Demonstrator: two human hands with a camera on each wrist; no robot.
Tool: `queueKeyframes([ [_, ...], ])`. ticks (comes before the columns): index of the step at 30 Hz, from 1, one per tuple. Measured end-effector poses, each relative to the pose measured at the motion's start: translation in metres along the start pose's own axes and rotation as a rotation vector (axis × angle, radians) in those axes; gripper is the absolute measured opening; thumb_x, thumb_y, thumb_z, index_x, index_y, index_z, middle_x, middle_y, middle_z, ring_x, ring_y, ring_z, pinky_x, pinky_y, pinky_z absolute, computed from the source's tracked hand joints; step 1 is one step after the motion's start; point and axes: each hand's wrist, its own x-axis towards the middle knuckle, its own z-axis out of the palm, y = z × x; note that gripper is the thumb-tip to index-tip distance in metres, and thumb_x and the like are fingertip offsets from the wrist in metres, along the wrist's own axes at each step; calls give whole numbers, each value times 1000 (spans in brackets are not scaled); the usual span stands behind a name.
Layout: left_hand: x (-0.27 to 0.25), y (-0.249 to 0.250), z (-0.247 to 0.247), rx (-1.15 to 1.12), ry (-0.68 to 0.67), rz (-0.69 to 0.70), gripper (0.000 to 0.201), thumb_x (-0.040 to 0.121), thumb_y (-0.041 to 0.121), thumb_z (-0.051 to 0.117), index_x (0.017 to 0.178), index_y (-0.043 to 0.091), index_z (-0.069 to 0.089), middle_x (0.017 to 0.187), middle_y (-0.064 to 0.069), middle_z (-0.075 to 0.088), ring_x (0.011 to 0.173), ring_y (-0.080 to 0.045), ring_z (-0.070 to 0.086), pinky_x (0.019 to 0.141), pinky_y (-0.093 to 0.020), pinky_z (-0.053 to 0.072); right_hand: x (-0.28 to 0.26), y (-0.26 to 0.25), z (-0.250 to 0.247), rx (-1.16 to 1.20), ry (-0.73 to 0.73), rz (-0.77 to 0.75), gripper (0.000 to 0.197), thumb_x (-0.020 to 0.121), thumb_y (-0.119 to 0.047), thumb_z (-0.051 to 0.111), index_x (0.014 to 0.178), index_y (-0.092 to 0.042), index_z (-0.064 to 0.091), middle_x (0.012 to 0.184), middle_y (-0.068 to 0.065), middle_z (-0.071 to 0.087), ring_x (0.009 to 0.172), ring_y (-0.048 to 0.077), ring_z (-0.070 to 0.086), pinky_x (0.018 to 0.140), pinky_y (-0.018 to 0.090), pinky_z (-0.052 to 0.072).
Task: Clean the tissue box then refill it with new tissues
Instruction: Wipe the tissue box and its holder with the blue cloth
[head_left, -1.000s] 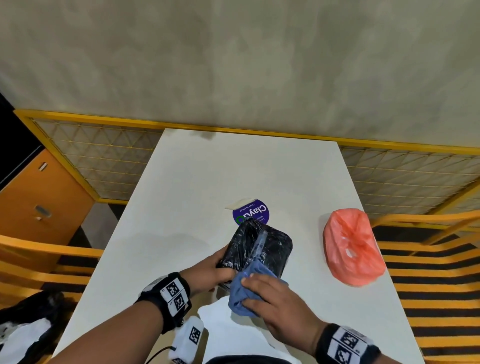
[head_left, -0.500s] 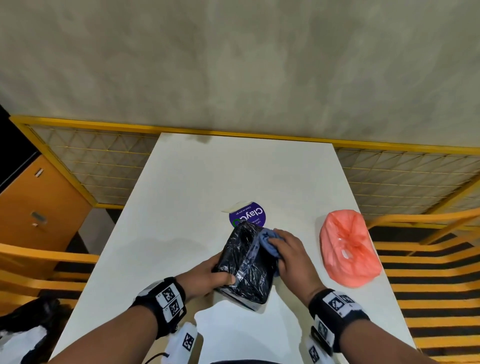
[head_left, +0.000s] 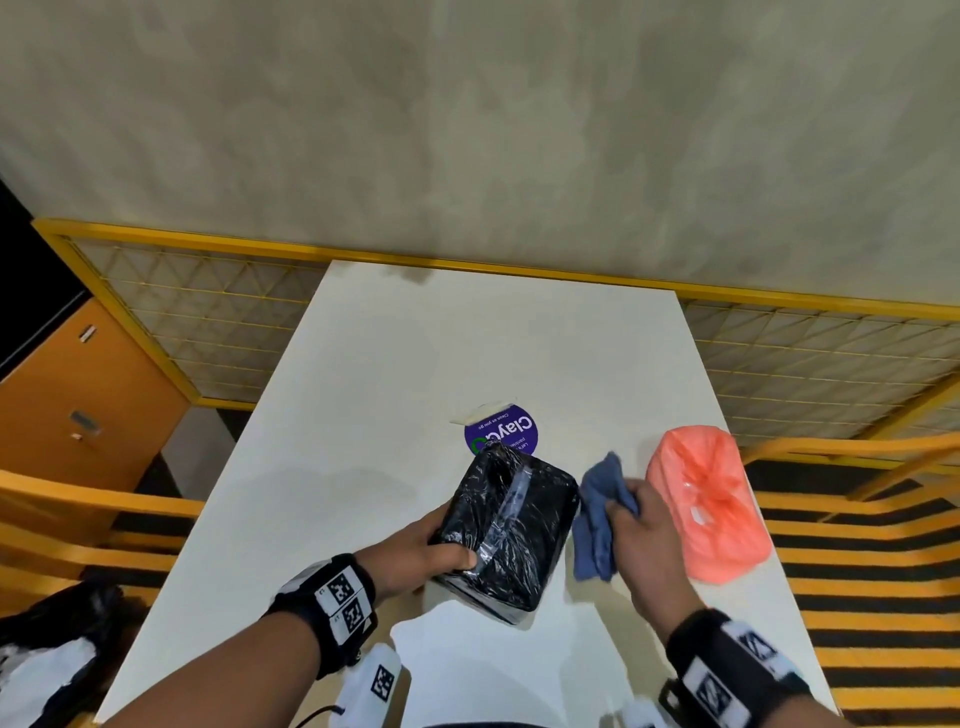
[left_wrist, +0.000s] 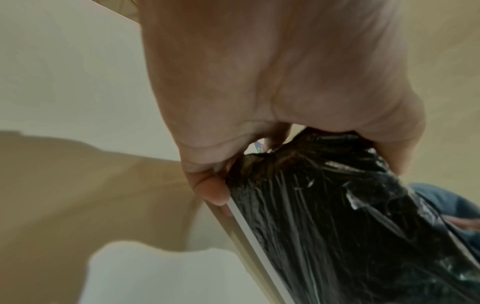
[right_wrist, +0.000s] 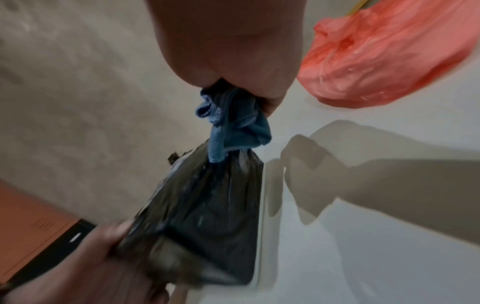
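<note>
The tissue box (head_left: 511, 530), wrapped in shiny black plastic, lies tilted on the white table (head_left: 363, 415). My left hand (head_left: 431, 551) grips its near left side, thumb on top; in the left wrist view the fingers (left_wrist: 210, 191) curl round the black wrap (left_wrist: 337, 226). My right hand (head_left: 636, 525) holds a bunched blue cloth (head_left: 597, 514) just right of the box, off its top. The right wrist view shows the blue cloth (right_wrist: 233, 125) pinched in the fingers above the black box (right_wrist: 207, 216). A pink plastic bag (head_left: 706, 499) lies to the right.
A round purple sticker (head_left: 501, 434) sits on the table just behind the box. A yellow mesh railing (head_left: 182, 322) borders the far edge and sides. An orange cabinet (head_left: 67, 405) stands at the left. The pink bag (right_wrist: 384, 57) lies close to my right hand.
My right hand carried the blue cloth from the box's near end up over its top, then off to the right side. The left hand kept its grip on the box.
</note>
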Motion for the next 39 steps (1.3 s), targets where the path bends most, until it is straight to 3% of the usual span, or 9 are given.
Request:
queueKeyframes([
  [7, 3, 1, 1, 48, -18, 4, 43, 95, 9, 62, 129, 32, 49, 108, 16, 69, 87, 12, 65, 68, -6, 45, -33, 20, 29, 3, -257, 171, 7, 91, -6, 50, 95, -12, 49, 85, 7, 51, 77, 21, 50, 71, 36, 41],
  [11, 5, -1, -1, 65, -14, -1, 39, 96, 10, 61, 127, 31, 50, 101, 15, 67, 76, 15, 62, 60, -5, 43, -3, 18, 40, 91, -228, 286, 14, 88, -5, 43, 90, -19, 46, 85, 9, 51, 75, 22, 50, 69, 36, 41],
  [18, 4, -1, -2, 29, -31, -5, 45, 94, 13, 66, 131, 30, 48, 111, 14, 69, 91, 11, 65, 69, -7, 47, 47, -3, 40, 211, -93, 327, 19, 89, 3, 39, 105, -4, 48, 84, 13, 51, 70, 24, 52, 58, 33, 43],
  [21, 5, -3, -2, 9, -41, 8, 52, 90, 16, 70, 135, 28, 47, 117, 13, 70, 104, 3, 65, 82, -11, 47, 62, -12, 32, 99, -45, 169, 22, 90, 2, 43, 109, -4, 51, 90, 15, 56, 77, 25, 55, 66, 33, 43],
  [24, 6, -2, -3, 15, -42, 13, 51, 94, 11, 66, 138, 27, 45, 113, 14, 70, 99, 8, 65, 77, -9, 47, 49, -34, 24, -191, -21, -310, 23, 84, 1, 48, 104, -6, 59, 100, 10, 55, 88, 17, 49, 76, 22, 37],
  [26, 7, -3, -3, 8, -39, 23, 57, 89, 17, 70, 139, 28, 45, 122, 10, 69, 111, -1, 64, 90, -16, 49, 21, -46, 27, -317, -203, -652, 30, 76, -2, 49, 103, -8, 62, 104, 9, 55, 97, 16, 48, 84, 21, 37],
  [29, 9, -3, -3, 40, -19, 32, 46, 86, 22, 70, 130, 27, 54, 124, 4, 67, 120, -13, 60, 102, -26, 47, -23, -39, 48, -624, -530, -900, 36, 73, -11, 44, 103, -15, 63, 110, 9, 58, 97, 25, 53, 80, 34, 49],
  [31, 10, -3, -2, 63, -40, 50, 33, 92, 17, 67, 122, 28, 59, 116, 6, 69, 115, -10, 61, 101, -29, 47, -31, -30, 62, -743, -557, -952, 34, 74, -13, 45, 102, -15, 63, 108, 8, 59, 91, 28, 55, 70, 39, 51],
  [39, 10, -8, -1, 10, -40, 8, 58, 83, 26, 70, 136, 32, 49, 129, 6, 67, 121, -13, 61, 106, -36, 45, 15, -38, 78, -835, -365, -854, 39, 67, -5, 66, 105, -15, 64, 103, 9, 61, 83, 31, 56, 61, 38, 49],
])
